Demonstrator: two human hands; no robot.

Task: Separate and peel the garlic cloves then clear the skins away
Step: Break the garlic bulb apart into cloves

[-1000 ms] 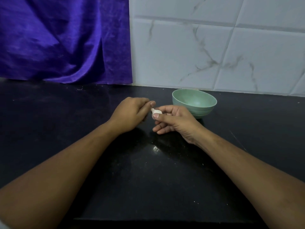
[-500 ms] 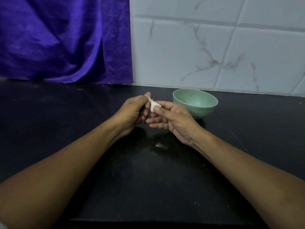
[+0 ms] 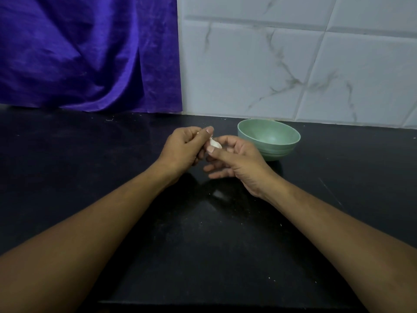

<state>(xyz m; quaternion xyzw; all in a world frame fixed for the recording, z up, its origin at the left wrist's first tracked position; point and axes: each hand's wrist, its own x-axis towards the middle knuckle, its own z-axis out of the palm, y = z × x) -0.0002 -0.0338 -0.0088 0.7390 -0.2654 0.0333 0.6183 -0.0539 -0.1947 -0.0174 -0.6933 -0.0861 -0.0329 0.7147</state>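
A small white garlic clove (image 3: pixel 215 143) is held above the black counter (image 3: pixel 203 245), between both hands at the middle of the view. My right hand (image 3: pixel 234 161) pinches it from below with thumb and forefinger. The fingertips of my left hand (image 3: pixel 184 149) are closed on its upper tip, where a bit of skin sticks up. A pale green bowl (image 3: pixel 269 138) stands just right of and behind my right hand; what I see of its inside looks bare.
A purple cloth (image 3: pixel 90 53) hangs at the back left and a white marbled tile wall (image 3: pixel 293 64) rises behind the bowl. Tiny pale specks lie scattered on the counter. The counter's front edge runs across the bottom of the view.
Both hands have lifted slightly with the clove. My left fingers have moved from beside it up onto its tip, and the clove has turned more upright.
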